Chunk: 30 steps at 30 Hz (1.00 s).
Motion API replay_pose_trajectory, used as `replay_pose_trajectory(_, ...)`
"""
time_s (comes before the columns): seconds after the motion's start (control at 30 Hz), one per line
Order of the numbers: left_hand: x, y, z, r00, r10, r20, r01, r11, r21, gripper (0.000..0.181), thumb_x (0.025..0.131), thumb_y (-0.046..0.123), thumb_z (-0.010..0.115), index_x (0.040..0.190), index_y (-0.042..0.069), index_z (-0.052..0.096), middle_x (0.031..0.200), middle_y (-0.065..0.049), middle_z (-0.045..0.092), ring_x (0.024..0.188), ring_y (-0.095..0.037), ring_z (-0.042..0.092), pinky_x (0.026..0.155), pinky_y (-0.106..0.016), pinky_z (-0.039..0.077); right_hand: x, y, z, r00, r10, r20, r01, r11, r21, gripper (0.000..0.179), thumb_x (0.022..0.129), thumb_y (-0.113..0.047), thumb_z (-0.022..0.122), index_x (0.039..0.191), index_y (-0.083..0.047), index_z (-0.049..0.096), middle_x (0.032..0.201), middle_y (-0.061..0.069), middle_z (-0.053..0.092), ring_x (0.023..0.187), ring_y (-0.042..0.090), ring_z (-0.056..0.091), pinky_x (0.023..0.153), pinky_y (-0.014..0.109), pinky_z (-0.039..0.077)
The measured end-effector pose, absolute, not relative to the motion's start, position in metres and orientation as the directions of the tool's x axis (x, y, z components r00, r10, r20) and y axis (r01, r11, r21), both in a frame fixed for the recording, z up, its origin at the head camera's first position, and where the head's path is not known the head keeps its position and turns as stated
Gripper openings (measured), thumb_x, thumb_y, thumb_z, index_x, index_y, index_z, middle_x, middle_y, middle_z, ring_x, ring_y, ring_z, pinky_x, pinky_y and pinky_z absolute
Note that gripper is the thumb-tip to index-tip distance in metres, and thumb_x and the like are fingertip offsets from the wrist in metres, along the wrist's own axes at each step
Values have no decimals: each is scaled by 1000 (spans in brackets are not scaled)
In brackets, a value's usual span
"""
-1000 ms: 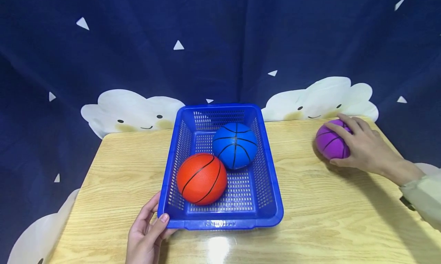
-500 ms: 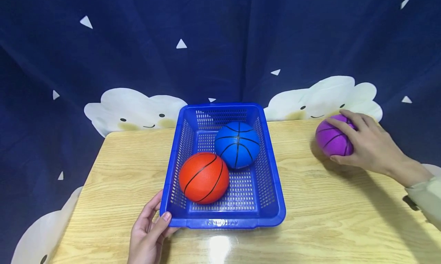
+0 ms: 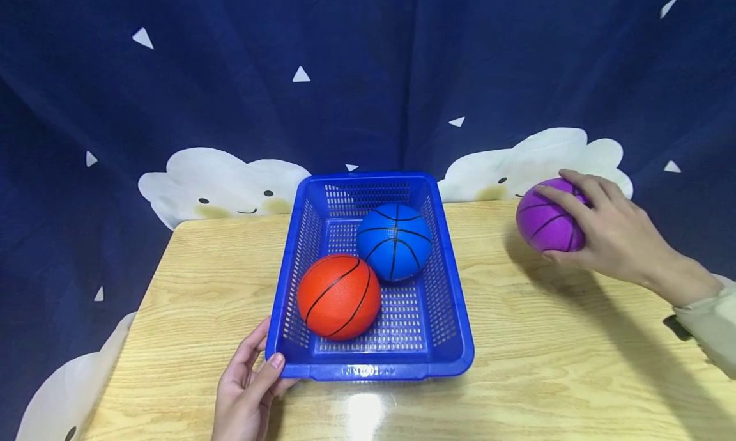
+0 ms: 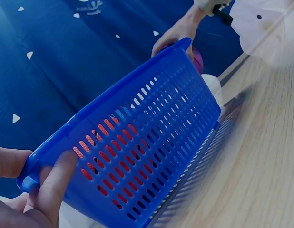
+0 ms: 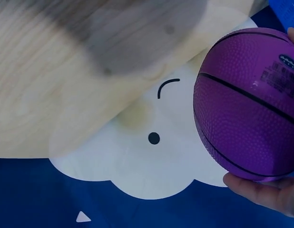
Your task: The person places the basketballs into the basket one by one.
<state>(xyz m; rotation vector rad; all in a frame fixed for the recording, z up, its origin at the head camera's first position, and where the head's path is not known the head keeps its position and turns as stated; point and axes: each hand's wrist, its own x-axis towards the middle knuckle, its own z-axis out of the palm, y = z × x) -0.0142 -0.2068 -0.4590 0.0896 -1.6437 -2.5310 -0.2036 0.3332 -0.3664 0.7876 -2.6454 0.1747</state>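
My left hand (image 3: 247, 386) grips the near left corner of a blue perforated plastic basket (image 3: 368, 372), thumb over the rim and fingers beneath it. Inside the basket an orange-red basketball (image 3: 339, 297) lies near the left wall, and a blue basketball (image 3: 393, 241) sits behind it to the right. Over at the right, my right hand (image 3: 618, 236) holds a small purple basketball (image 3: 549, 217), fingers spread across its top and thumb below. In the right wrist view the purple ball shows black seams and a printed label, with wood and its shadow beyond.
A pale wooden table (image 3: 500, 339) carries the basket. Behind it hangs a dark blue curtain (image 3: 368, 77) with white triangles and smiling clouds, close to the table's back edge. The right arm's shadow falls across the table's right side.
My right hand has raised the purple basketball slightly and brought it a little to the left. The left hand keeps its hold on the basket, and the two balls inside stay put.
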Motion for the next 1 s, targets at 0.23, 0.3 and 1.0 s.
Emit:
replay_pose_trajectory(0.23,-14,-208,-459,-991,-137,5,59,-395,917,55,105,-16,52,147,17,65,129,-15,59,104,-28,78,92,-44,68,-203,325,-358,-760,-521,388,-569,822,-10,115,58,-40,101,160,-21,52,163,26,39,131,65,45,71,92,53)
replay_pose_trajectory(0.3,-14,-207,-459,-990,-139,6,61,-394,917,55,105,-17,52,146,17,66,129,-15,59,103,-29,78,92,-44,68,-202,322,-356,-757,-526,388,-573,820,-8,115,58,-40,101,160,-21,51,163,26,38,131,65,44,70,92,54)
replay_pose_trajectory(1.0,-12,-205,-456,-988,-150,-20,42,-396,917,51,106,-13,54,148,15,64,126,-16,55,104,-28,77,94,-46,67,-204,306,-342,-717,-555,422,-603,798,26,116,58,-42,99,162,-22,50,164,25,39,133,63,45,77,92,53)
